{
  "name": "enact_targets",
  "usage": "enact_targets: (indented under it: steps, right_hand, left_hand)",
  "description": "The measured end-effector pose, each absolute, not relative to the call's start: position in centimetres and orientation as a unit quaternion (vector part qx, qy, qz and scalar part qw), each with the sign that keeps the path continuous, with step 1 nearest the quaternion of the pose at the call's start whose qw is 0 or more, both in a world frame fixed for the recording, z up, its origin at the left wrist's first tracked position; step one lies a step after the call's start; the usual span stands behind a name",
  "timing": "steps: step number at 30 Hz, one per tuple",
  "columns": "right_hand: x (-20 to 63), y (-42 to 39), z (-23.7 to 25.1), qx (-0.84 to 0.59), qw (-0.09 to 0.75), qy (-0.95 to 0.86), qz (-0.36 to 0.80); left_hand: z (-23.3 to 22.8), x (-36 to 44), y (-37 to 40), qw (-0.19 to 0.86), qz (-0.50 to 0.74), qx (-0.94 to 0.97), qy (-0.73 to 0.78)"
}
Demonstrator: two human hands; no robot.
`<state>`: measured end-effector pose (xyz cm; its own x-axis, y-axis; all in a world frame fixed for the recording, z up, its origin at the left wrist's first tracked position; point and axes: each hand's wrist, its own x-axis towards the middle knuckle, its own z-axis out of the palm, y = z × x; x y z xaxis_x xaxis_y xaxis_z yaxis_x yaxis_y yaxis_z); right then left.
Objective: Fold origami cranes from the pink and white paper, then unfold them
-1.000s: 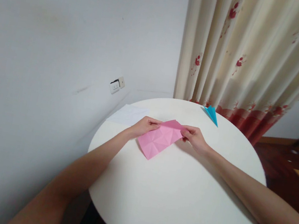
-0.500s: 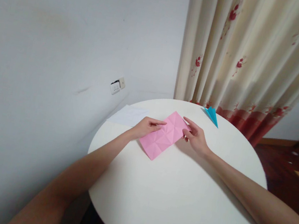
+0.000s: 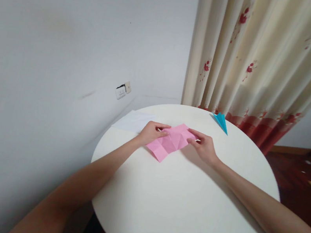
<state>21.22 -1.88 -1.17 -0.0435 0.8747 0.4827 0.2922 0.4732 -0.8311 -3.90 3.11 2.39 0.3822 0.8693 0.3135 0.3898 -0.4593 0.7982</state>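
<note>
one pink paper [image 3: 169, 142], one blue paper [image 3: 220, 121], one white sheet [image 3: 133, 121]

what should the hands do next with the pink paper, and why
Probably press both sides inward along the creases: the left hand and right hand pinch opposite edges of the pink paper, which is already buckling upward.

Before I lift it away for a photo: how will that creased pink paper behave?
The pink paper looks thin and light, so it would probably flop. Its many creases may make it buckle along the folds. Left hand and right hand pinch opposite edges, suggesting it needs support.
</note>
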Motion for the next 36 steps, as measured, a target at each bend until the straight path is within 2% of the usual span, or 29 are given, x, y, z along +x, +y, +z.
enact_targets:
  steps: [9,16,18,22,26,36]
  right_hand:
    - [21.6,-1.2,-1.3,-0.469,0.534,-0.683,0.164]
    - [21.8,-2.1,0.1,-0.445,0.463,-0.764,0.066]
    - [21.7,-2.4,0.6,-0.438,0.430,-0.781,0.111]
    - [21.3,-3.2,1.4,-0.423,0.370,-0.779,0.276]
    - [20.9,-3.7,1.7,-0.408,0.358,-0.744,0.389]
    - [20.9,-3.5,1.2,-0.430,0.354,-0.728,0.399]
  left_hand:
    - [2.4,-3.6,3.2,0.228,0.388,0.807,0.381]
    - [2.8,-3.3,2.3,0.318,0.342,0.798,0.380]
    - [3.0,-3.0,2.0,0.341,0.321,0.796,0.384]
    - [3.3,-2.5,1.4,0.391,0.278,0.797,0.367]
    - [3.4,-2.3,0.9,0.432,0.255,0.789,0.353]
    - [3.3,-2.4,1.2,0.412,0.252,0.794,0.368]
